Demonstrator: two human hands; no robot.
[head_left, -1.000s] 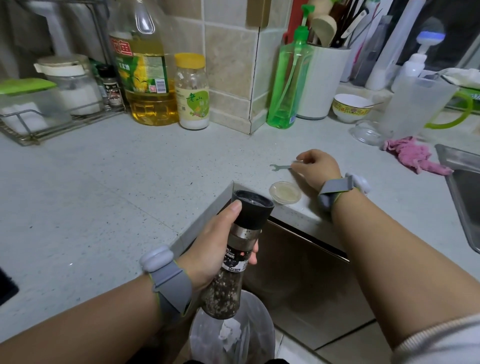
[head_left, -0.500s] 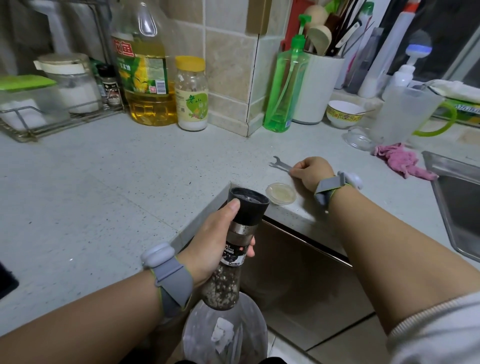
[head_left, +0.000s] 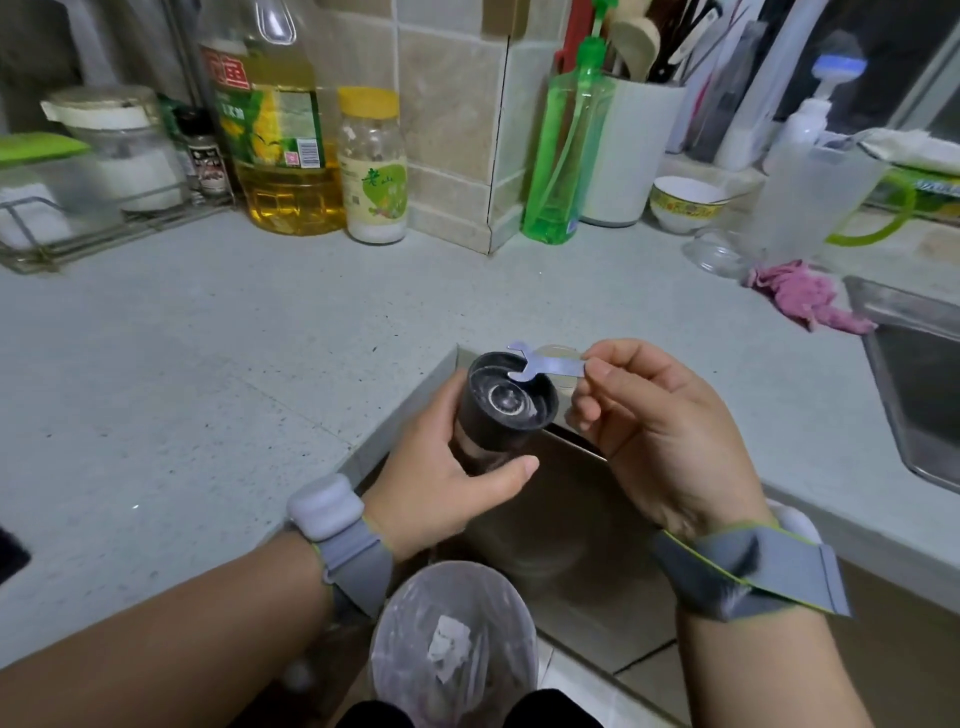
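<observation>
My left hand (head_left: 441, 467) grips a pepper grinder (head_left: 501, 410) upside down by its black head, the grinding mechanism facing the camera. My right hand (head_left: 660, 421) pinches a small flat metal wrench (head_left: 545, 366) between thumb and forefinger; its forked end lies over the rim of the grinder's open end. Both are held in front of the counter's inner corner, above a bin (head_left: 452, 639) lined with a plastic bag. A small round clear lid (head_left: 558, 353) lies on the counter, mostly hidden behind the wrench.
On the speckled counter (head_left: 208, 364) stand an oil bottle (head_left: 275, 135), a yellow-capped jar (head_left: 371, 166), green dish soap (head_left: 566, 150), a white utensil holder (head_left: 631, 150), a bowl (head_left: 685, 202), a clear jug (head_left: 815, 208) and a pink cloth (head_left: 805, 301). A steel sink (head_left: 914, 374) is at right, a wire rack (head_left: 78, 223) at left.
My right hand lifted the wrench off the counter and brought it to the grinder. My left hand raised the grinder and tipped its open end toward the camera.
</observation>
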